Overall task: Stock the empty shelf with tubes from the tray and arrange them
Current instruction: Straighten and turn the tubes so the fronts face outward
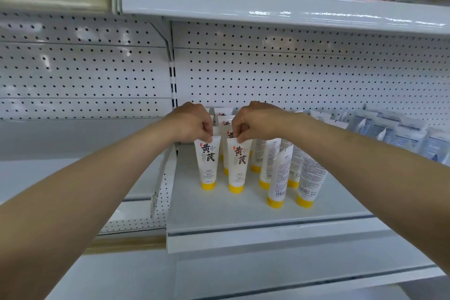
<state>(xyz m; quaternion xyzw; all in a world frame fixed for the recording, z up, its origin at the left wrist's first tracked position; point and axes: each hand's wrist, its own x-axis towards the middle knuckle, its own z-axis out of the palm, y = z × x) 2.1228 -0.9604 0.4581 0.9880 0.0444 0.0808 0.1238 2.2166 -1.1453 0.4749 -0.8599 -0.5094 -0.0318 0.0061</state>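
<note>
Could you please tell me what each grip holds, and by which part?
The left grip pinches the front-left tube by its flat top edge; the right grip pinches the neighbouring tube the same way. Both stand cap-down.

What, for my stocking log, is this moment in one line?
left hand: pinches front-left tube top | right hand: pinches next tube top | both tubes: upright, caps down on shelf

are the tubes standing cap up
No, the tubes stand on their yellow caps on the shelf, with the left hand and right hand each pinching a top end.
</note>
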